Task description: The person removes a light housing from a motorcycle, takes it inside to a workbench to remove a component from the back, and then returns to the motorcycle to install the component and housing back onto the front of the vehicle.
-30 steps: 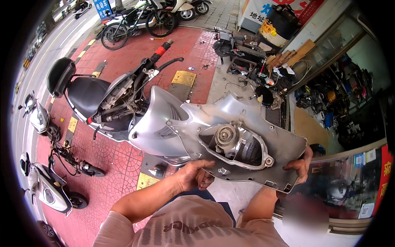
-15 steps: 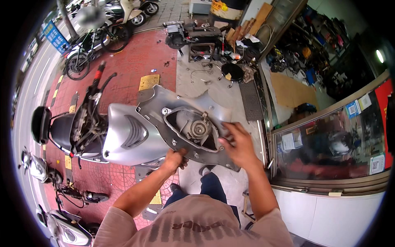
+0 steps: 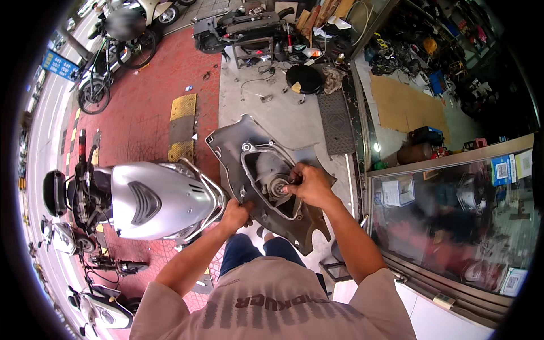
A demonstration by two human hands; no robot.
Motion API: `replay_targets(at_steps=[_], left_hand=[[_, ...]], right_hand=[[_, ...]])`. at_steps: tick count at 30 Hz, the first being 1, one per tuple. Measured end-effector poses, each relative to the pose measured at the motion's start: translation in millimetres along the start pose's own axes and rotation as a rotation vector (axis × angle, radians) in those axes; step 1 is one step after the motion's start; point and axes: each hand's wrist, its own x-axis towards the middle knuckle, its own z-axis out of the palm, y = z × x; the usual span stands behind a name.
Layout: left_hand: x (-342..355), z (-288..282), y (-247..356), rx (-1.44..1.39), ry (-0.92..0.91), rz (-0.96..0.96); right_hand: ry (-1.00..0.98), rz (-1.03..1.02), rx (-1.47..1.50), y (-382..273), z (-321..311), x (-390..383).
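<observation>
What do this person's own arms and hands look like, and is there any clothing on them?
The left hand and right hand are human, without gloves; no watch or bracelet shows. Short, plain, dusty-beige sleeves cover the upper arms and leave the forearms bare. They belong to a T-shirt with dark lettering and streaky grey bars.

Red patterned paving (image 3: 141, 122), grey concrete strip (image 3: 231, 93), dark textured mat (image 3: 336, 127), glass shop window (image 3: 433, 218), daylit road (image 3: 52, 116)

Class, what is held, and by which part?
The left hand grips the panel by its left edge; the right hand touches the round lamp fitting, hold unclear.
</observation>
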Motion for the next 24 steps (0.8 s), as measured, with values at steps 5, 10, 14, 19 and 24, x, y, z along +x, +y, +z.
replay_targets(at_steps=[5,10,14,19,24], left_hand=[[55,44,68,-0.049,-0.016,0.010],[122,106,145,-0.013,-0.112,-0.008],[186,165,211,0.119,-0.262,-0.015],[266,268,303,0.426,-0.367,0.122],[404,354,317,0.703,-0.065,0.604]], right_hand=[[0.329,-0.396,-0.055,38,-49,11],[0.382,-0.467,-0.211,82,-125,33],[0.372,-0.373,-0.214,121,-194,51],[0.533,0.164,0.009,163,-251,83],[0.617,0.069,0.023,169,-312,131]])
